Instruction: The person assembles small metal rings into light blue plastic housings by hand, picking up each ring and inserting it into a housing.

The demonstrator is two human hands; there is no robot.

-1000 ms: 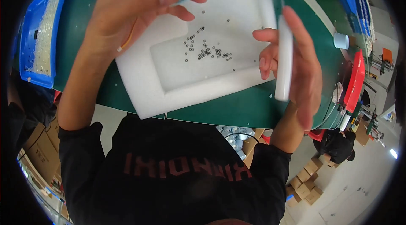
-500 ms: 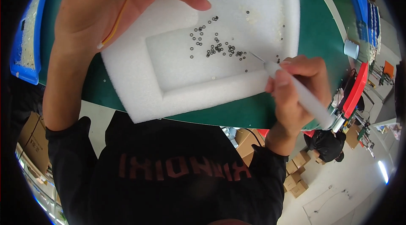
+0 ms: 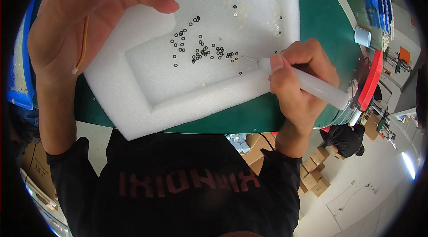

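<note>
Tool handle and foam tray are white, rings mostly black.

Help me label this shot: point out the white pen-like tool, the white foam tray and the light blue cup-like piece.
White pen-like tool (image 3: 324, 89): head view, on the handle behind the fingers.
White foam tray (image 3: 200, 108): head view, on the near rim.
Light blue cup-like piece (image 3: 362, 37): head view, on its side.
</note>
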